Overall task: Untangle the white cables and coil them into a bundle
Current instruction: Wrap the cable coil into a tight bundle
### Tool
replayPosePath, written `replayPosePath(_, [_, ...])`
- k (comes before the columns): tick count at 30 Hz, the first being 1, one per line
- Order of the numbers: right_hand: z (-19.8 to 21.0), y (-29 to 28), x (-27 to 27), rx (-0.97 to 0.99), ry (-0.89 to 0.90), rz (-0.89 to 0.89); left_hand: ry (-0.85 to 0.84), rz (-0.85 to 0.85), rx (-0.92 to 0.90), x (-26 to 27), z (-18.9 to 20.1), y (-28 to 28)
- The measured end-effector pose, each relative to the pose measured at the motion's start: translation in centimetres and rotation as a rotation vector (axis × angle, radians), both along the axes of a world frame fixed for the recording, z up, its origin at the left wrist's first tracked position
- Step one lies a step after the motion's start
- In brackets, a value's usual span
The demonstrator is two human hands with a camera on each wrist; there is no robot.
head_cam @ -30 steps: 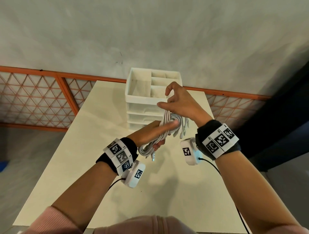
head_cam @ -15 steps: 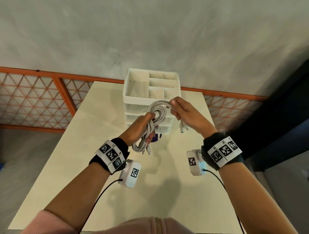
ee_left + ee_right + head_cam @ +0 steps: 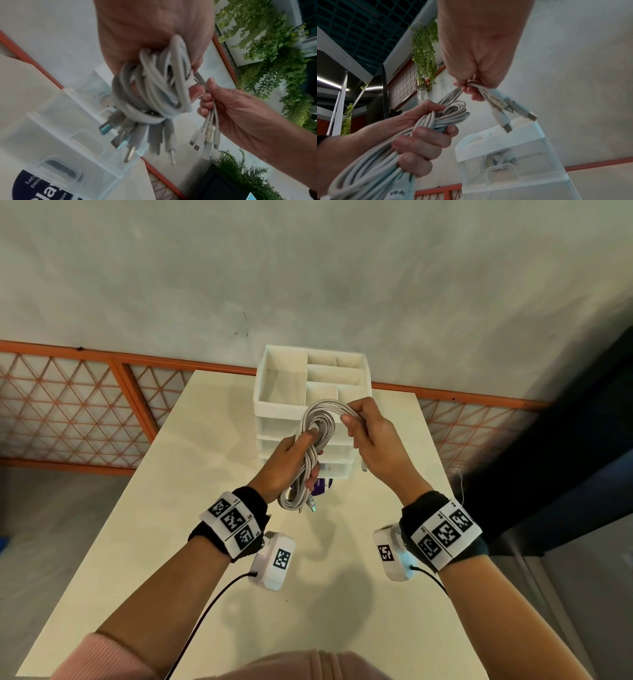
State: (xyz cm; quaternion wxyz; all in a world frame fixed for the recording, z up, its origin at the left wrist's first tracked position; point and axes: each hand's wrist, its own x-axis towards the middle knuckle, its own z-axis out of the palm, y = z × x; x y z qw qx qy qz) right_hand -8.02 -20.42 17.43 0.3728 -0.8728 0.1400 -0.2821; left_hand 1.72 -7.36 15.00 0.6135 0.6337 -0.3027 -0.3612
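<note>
Since a moment earlier, right hand [image 3: 373, 440] has drawn the loop wider; it pinches the plug ends, left hand [image 3: 291, 462] fists around cables [image 3: 317, 433], before organiser [image 3: 274, 402]

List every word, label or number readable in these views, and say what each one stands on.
"Clean" on the purple label at the foot of the drawer organizer.
"Let's", then cut-off "pant" and large "la", on the same label in the left wrist view.
Small marks beside the square-code tags on the left wristband and right wristband: too small to read.
Faint print on a cable plug in the left hand: too blurred to read.
</note>
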Motion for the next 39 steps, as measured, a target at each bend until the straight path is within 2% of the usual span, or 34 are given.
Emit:
replayPosePath(5, [-0.7, 0.5, 0.2, 0.016, -0.052, -0.099, 0.022, 0.012, -0.027, -0.5, 0.2, -0.4])
replayPosePath(10, [-1.6, 1.2, 0.4, 0.101, -0.007, -0.121, 0.003, 0.022, -0.114, -0.9, 0.2, -0.9])
replayPosePath(15, [-0.2, 0.7, 0.3, 0.352, 0.168, 0.049, 0.002, 0.015, -0.153, -0.5, -0.4, -1.0])
replayPosePath(17, [0.3, 0.8, 0.3, 0.386, 0.156, 0.057, -0.033, 0.029, -0.158, -0.6, -0.4, -1.1])
replayPosePath(21, [0.8, 1.1, 0.9, 0.388, 0.132, 0.009, -0.087, 0.014, -0.194, -0.2, -0.7, -1.5])
replayPosePath(26, [0.2, 1.6, 1.2, 0.397, 0.107, -0.010, -0.037, 0.002, -0.163, 0.3, -0.8, -1.5])
replayPosePath(30, [-0.1, 1.5, 1.6, 0.424, 0.149, -0.002, -0.087, -0.055, -0.119, 0.7, -0.8, -1.3])
replayPosePath(33, [-0.1, 1.3, 1.9, 0.411, 0.229, 0.024, -0.063, -0.078, -0.124, 1.0, -0.9, -1.0])
replayPosePath(37, [0.4, 0.7, 1.7, 0.254, 0.283, 0.013, -0.016, -0.033, -0.151, 1.0, -1.8, -0.9])
replayPosePath(39, [0.5, 0.7, 1.4, 0.359, 0.325, 0.043, 0.076, -0.021, -0.209, 0.8, -1.6, -0.9])
